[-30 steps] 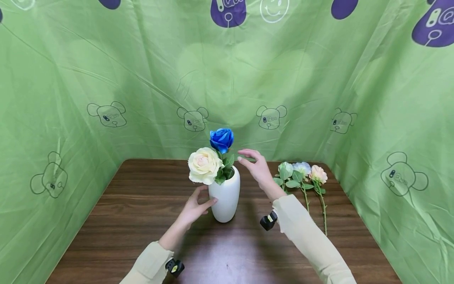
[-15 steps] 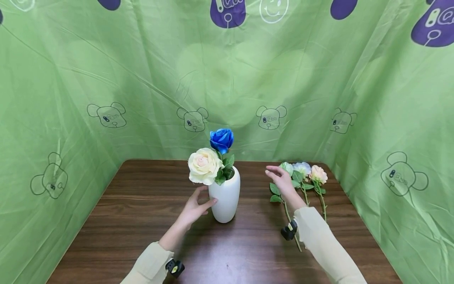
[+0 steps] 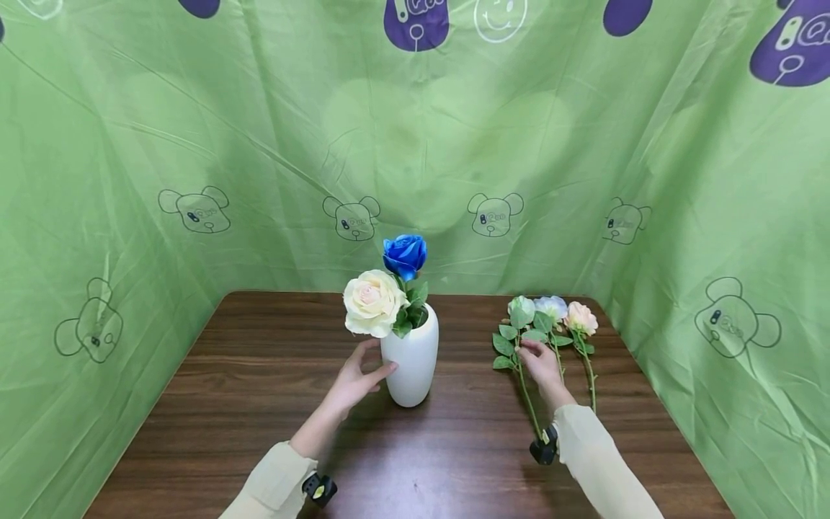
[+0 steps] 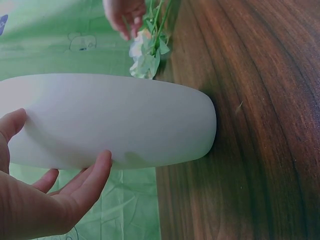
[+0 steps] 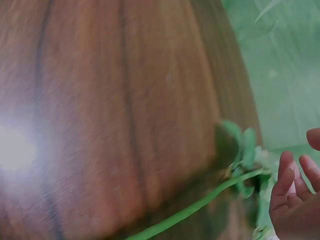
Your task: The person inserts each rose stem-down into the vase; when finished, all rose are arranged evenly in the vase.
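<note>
A white vase (image 3: 411, 371) stands upright on the table, holding a cream rose (image 3: 372, 303) and a blue rose (image 3: 405, 256). My left hand (image 3: 350, 380) holds the vase from its left, thumb at the front; the left wrist view shows its fingertips against the white wall (image 4: 125, 117). Over at the right, my right hand (image 3: 543, 366) has its fingertips at the stem of a pale green rose (image 3: 521, 311) lying on the table. In the right wrist view the fingers are bent loosely beside the green stem (image 5: 192, 207), thumb apart from them.
A pale blue-white flower (image 3: 551, 308) and a peach flower (image 3: 581, 318) lie to the right of the green rose, stems toward me. Green printed cloth (image 3: 415, 158) surrounds the back and sides of the wooden table (image 3: 259, 360).
My right hand has moved from beside the roses in the vase rightward and down to the pale green rose's stem. The left hand and the vase have stayed in place.
</note>
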A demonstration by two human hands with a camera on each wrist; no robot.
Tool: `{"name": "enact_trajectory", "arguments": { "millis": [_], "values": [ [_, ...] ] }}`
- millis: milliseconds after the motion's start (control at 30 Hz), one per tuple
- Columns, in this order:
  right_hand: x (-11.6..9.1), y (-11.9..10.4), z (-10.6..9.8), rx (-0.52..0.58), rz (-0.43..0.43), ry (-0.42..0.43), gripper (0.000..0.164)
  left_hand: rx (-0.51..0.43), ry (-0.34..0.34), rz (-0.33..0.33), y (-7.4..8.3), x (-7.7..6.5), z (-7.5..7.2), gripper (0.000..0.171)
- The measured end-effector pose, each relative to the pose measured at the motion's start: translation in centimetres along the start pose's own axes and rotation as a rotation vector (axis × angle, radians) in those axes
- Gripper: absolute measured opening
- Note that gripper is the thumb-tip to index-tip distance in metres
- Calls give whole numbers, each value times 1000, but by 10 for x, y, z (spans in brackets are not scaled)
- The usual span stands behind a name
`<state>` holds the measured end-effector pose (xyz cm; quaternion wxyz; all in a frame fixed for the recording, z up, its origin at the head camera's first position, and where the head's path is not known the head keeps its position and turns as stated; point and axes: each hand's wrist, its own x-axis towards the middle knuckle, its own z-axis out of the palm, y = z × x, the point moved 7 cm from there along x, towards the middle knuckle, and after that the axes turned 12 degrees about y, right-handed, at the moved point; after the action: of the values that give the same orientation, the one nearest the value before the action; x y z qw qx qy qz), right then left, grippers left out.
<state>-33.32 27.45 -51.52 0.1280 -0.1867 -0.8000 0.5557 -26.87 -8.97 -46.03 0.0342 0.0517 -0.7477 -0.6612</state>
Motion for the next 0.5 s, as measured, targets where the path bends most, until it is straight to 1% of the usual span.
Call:
{"name": "enact_trajectory", "arguments": {
  "millis": [100, 233, 333, 433, 500],
  "values": [
    [-2, 14, -3, -98, -6, 0, 39, -11, -15, -5, 4, -3, 0, 55],
    [-6, 28, -5, -228, -22, -3, 43, -17, -33, -3, 19, -10, -1, 54],
    [-7, 37, -5, -315, -24, -3, 44, -4, -34, 0, 29, -16, -1, 52],
    [-7, 42, -3, -357, -34, -6, 43, -3, -31, 1, 32, -18, -1, 51],
    [-6, 41, -1, -365, -59, 0, 41, -3, -30, 2, 32, -18, -1, 52]
  ]
}}
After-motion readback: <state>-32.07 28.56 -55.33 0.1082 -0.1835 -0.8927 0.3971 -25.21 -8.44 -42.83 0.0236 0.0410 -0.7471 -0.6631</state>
